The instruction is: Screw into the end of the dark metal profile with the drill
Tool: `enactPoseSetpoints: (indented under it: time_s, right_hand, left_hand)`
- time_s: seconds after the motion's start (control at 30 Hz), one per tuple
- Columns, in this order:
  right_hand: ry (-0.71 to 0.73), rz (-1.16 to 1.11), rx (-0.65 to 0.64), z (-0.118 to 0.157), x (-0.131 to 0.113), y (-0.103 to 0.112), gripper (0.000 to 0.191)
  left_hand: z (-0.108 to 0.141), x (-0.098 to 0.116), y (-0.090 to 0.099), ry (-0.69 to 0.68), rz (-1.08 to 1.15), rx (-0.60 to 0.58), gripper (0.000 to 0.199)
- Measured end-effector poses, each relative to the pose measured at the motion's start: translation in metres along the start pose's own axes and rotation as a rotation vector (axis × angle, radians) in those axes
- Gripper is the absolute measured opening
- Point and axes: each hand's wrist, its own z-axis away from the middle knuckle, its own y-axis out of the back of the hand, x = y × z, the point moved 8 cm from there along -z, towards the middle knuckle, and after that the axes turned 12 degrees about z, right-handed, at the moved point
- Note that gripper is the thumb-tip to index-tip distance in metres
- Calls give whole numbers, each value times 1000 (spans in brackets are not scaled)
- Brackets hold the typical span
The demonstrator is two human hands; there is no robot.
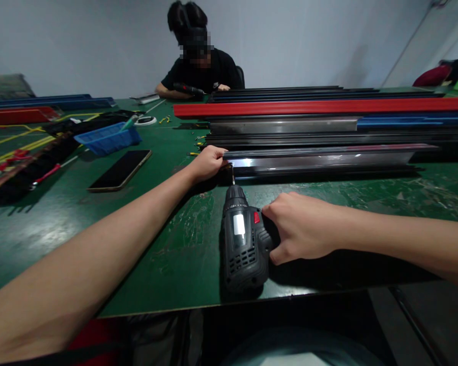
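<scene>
My right hand point(303, 226) is wrapped round the grip of a black cordless drill point(244, 244), which lies on its side low over the table. The drill's bit point(233, 175) points away from me and meets the near left end of a long metal profile point(320, 161). My left hand point(210, 163) is closed on that same end of the profile, its fingertips partly hidden behind it. A bright spot of light falls on the profile beside the bit. Whether a screw sits at the tip is too small to tell.
Behind the profile lie more long profiles, among them a red one point(320, 108) and a blue one point(412, 122). On the left are a phone point(120, 171), a blue basket point(107, 140) and a screwdriver point(48, 174). A co-worker point(206, 68) sits across the green table point(191, 274).
</scene>
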Motion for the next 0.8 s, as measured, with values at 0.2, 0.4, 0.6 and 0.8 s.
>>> enactPoseSetpoints:
  time_s: [0.2,0.4,0.6,0.8]
  right_hand:
    - [-13,-2,0,0,1,1,54]
    - [-14,0,-12,0,1,1,54]
    - [-5,-11,9,0,0,1,51]
    - [-7,8,3,0,1,0,53]
  left_hand:
    - [0,-1,0,10,9,3,18]
    - [0,-2,0,-3,9,-2,20]
    - [0,-2,0,-3,6,-1,20]
    - [0,-1,0,6,7,-10,20]
